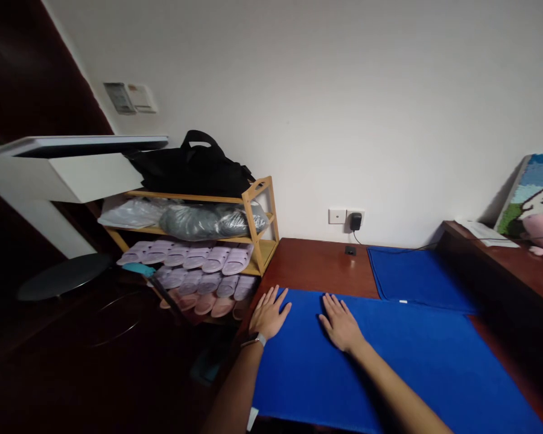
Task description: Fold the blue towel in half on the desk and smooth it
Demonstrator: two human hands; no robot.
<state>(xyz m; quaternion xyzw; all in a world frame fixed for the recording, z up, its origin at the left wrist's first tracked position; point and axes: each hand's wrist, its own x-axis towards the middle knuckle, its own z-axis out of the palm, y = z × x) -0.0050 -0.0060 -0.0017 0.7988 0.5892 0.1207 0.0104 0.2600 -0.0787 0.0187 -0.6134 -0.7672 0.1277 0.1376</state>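
A blue cloth lies spread flat over the reddish-brown wooden tabletop. My left hand rests palm down on its far left corner, fingers spread, with a watch on the wrist. To the right of it, my right hand lies flat near the cloth's far edge, fingers slightly apart. Neither hand grips anything. Farther back on the right sits a folded blue cloth, with a small white tag at its near edge. A white label sticks out at the spread cloth's near left corner.
Left of the table stands a wooden rack with several slippers, plastic-wrapped items and a black bag. A charger is plugged into the wall, its cable running right. A raised ledge borders the right side. A round stool stands far left.
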